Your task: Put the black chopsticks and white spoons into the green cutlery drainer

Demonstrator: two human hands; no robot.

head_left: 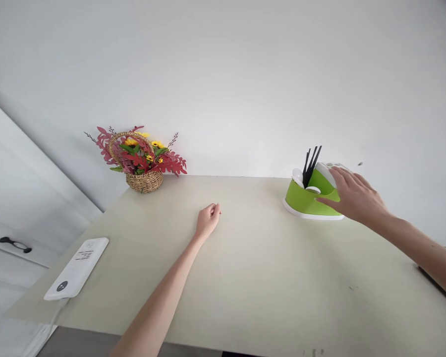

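My left hand [208, 219] rests on the tabletop near the middle, curled into a loose fist with nothing showing in it. At the right, my right hand [359, 196] is stretched out with fingers extended and the thumb apart. It overlaps the right side of a green and white utensil holder [301, 199], and I cannot tell whether it touches it. Black chopsticks [311, 168] stand in the holder's left part, beside white spoons [298, 177]. The holder's right end is hidden behind my hand.
A woven basket [144, 182] of artificial red and yellow flowers stands at the back left. Nearer lies a white power strip [77, 270] with its cord over the table's edge. White drawers [18, 198] flank the left; a wall [230, 99] is behind.
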